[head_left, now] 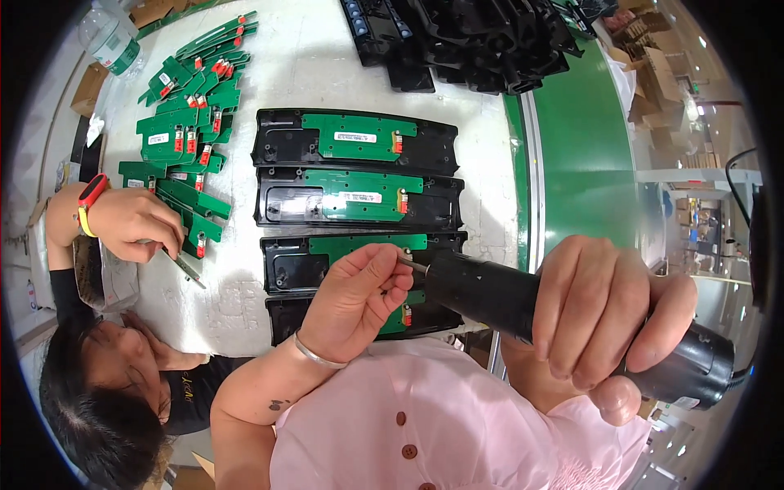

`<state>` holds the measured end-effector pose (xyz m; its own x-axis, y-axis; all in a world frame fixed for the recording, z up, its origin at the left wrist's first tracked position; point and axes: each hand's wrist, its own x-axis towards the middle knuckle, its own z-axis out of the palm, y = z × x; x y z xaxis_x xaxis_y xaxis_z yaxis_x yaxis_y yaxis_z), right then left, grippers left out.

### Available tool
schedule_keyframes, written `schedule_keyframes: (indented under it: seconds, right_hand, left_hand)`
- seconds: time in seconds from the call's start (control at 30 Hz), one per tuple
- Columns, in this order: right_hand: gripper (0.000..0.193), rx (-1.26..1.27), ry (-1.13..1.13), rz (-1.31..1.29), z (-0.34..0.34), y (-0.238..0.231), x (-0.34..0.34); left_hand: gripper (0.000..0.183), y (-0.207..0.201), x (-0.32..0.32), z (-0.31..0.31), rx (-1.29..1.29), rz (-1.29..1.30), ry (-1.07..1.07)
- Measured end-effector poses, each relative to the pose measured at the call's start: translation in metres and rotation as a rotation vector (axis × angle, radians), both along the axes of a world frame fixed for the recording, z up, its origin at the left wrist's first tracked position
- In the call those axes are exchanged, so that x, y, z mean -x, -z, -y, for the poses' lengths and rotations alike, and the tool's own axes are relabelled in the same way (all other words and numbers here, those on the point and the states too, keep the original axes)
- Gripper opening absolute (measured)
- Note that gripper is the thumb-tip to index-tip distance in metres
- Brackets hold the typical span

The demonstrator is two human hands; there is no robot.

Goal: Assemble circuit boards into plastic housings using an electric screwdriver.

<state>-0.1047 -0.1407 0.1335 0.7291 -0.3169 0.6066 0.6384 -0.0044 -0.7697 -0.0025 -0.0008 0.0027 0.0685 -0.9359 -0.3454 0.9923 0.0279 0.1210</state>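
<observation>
Head view: our right fingers (604,312) wrap the electric screwdriver (483,294); our left fingers (379,268) pinch its bit (417,266), likely loading a screw; next calls for alignment.

Panels (284,198) bearing circuit boards (359,126) lie in a column on the table (224,314); loose boards (166,140) lie left, casings (490,41) behind.
</observation>
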Motion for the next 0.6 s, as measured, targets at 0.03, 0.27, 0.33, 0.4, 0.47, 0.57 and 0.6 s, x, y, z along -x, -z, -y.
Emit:
schedule_keyframes:
  seconds: [0.03,0.27,0.33,0.4,0.47,0.57,0.6]
  right_hand:
    - [0.026,0.002,-0.012,0.011,-0.001,0.001,0.001]
    - [0.023,-0.060,0.393,-0.148,-0.005,0.044,-0.020]
    - [0.024,-0.193,0.383,-0.256,-0.003,0.049,-0.029]
    - [0.023,-0.194,0.356,-0.248,0.004,0.057,-0.030]
    - [0.025,-0.137,0.291,-0.202,0.017,0.070,-0.029]
    - [0.026,-0.111,0.231,-0.175,0.019,0.072,-0.029]
    - [0.026,-0.139,0.239,-0.196,0.018,0.072,-0.029]
  left_hand:
    - [0.019,-0.001,0.001,-0.001,-0.004,-0.001,0.000]
    - [0.041,-0.023,0.007,0.002,-0.090,-0.185,0.177]
    - [0.038,-0.019,0.004,-0.001,-0.097,0.042,0.207]
    - [0.034,-0.015,0.004,-0.005,-0.108,0.061,0.210]
    - [0.031,-0.011,0.003,-0.010,-0.070,0.139,0.225]
    - [0.026,-0.008,0.000,-0.012,-0.011,0.151,0.209]
    - [0.026,-0.006,0.000,-0.013,-0.011,0.150,0.206]
